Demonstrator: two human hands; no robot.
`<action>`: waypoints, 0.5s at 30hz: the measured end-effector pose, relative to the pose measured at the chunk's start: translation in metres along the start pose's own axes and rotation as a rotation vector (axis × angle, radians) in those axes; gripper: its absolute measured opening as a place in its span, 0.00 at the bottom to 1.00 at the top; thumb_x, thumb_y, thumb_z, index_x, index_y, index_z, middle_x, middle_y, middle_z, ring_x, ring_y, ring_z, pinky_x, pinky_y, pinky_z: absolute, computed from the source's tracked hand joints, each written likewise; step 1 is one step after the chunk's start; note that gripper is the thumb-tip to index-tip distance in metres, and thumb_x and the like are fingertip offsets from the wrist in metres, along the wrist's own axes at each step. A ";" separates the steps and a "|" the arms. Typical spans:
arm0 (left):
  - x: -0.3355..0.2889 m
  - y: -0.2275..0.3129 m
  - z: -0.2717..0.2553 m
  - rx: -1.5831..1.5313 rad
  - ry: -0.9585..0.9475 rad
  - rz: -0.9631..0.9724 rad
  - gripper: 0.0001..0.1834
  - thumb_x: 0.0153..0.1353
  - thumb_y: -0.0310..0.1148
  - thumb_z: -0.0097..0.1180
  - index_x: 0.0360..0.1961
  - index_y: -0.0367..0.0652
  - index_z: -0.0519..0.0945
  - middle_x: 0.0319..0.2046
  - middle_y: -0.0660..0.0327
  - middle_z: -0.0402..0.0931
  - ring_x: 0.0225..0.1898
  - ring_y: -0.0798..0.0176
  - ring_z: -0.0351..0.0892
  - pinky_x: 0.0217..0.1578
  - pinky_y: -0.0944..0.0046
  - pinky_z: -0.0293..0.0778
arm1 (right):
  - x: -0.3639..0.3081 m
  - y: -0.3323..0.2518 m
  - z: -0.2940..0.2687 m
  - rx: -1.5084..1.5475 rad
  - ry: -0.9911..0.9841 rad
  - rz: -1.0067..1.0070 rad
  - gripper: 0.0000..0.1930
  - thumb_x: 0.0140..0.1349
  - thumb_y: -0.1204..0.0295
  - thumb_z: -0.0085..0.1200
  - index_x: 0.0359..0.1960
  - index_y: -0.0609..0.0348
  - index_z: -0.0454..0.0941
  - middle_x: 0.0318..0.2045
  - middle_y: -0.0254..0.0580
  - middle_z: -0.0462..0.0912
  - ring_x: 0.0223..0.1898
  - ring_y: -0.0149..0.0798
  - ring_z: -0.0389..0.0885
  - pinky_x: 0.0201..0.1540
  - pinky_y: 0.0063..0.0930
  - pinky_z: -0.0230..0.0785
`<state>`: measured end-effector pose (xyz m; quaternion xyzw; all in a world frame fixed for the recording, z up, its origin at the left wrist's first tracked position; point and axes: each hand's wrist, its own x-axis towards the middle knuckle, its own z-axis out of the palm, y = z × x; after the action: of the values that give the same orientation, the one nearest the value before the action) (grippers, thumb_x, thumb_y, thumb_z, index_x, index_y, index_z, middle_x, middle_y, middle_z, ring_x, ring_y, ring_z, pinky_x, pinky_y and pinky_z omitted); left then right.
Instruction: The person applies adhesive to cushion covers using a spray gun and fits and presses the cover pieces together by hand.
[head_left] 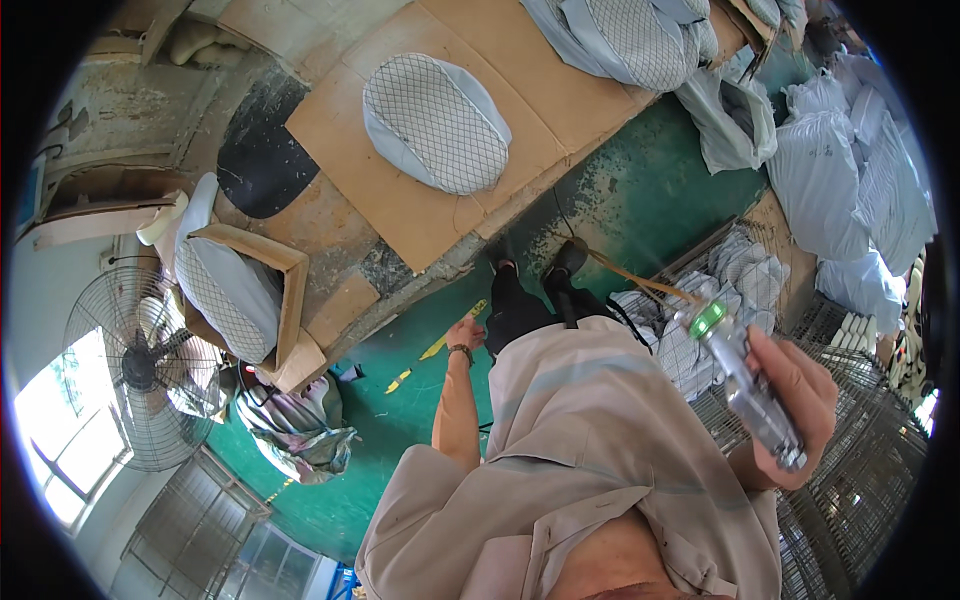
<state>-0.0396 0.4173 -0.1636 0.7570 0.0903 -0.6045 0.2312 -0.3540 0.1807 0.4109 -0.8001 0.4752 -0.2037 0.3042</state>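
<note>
My right hand [800, 405] is raised at the right, its fingers wrapped round a silver metal air tool [755, 395] with a green collar. An orange hose [640, 277] runs from the tool's far end toward the bench. My left hand [465, 334] hangs low beside my thigh, above the floor, fingers loosely apart and nothing visible in it. On the cardboard-topped bench [545, 115] ahead lies a rounded seat cushion [437, 122] with a diamond-quilted cover and light grey sides. Neither hand touches it.
More quilted covers [635, 40] are piled at the bench's far right. Plastic bags [820, 165] and a wire cage [735, 290] of covers stand right. At left are a cushion in an open box [225, 285], a wire fan [140, 365] and a cloth bundle [295, 430] on the floor.
</note>
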 end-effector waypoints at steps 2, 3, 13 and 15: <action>0.000 0.002 0.002 -0.023 0.001 0.004 0.25 0.66 0.53 0.62 0.45 0.39 0.81 0.34 0.54 0.85 0.32 0.56 0.86 0.33 0.55 0.82 | -0.001 0.004 -0.002 -0.017 -0.013 -0.001 0.32 0.58 0.53 0.53 0.49 0.77 0.81 0.22 0.48 0.79 0.23 0.40 0.81 0.26 0.27 0.67; 0.001 0.003 0.002 -0.049 -0.002 0.010 0.25 0.66 0.53 0.61 0.46 0.39 0.80 0.34 0.54 0.85 0.33 0.56 0.86 0.33 0.55 0.82 | -0.005 0.010 -0.003 0.085 -0.044 -0.053 0.31 0.53 0.57 0.55 0.50 0.78 0.80 0.23 0.50 0.78 0.22 0.40 0.79 0.26 0.26 0.65; 0.004 0.029 0.017 -0.035 -0.017 0.144 0.24 0.67 0.50 0.60 0.44 0.36 0.80 0.34 0.54 0.85 0.32 0.59 0.87 0.30 0.58 0.84 | -0.011 0.015 -0.009 0.003 -0.076 -0.068 0.32 0.55 0.55 0.59 0.52 0.75 0.80 0.23 0.44 0.78 0.21 0.37 0.78 0.24 0.27 0.66; 0.004 0.028 0.019 -0.038 -0.011 0.124 0.23 0.67 0.50 0.61 0.44 0.37 0.80 0.34 0.55 0.85 0.31 0.59 0.87 0.30 0.58 0.84 | -0.009 0.012 -0.015 -0.024 -0.120 -0.099 0.29 0.51 0.65 0.66 0.54 0.73 0.80 0.22 0.41 0.77 0.21 0.36 0.78 0.23 0.27 0.67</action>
<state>-0.0432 0.3833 -0.1634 0.7532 0.0535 -0.5914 0.2829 -0.3749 0.1801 0.4138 -0.8369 0.4185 -0.1642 0.3122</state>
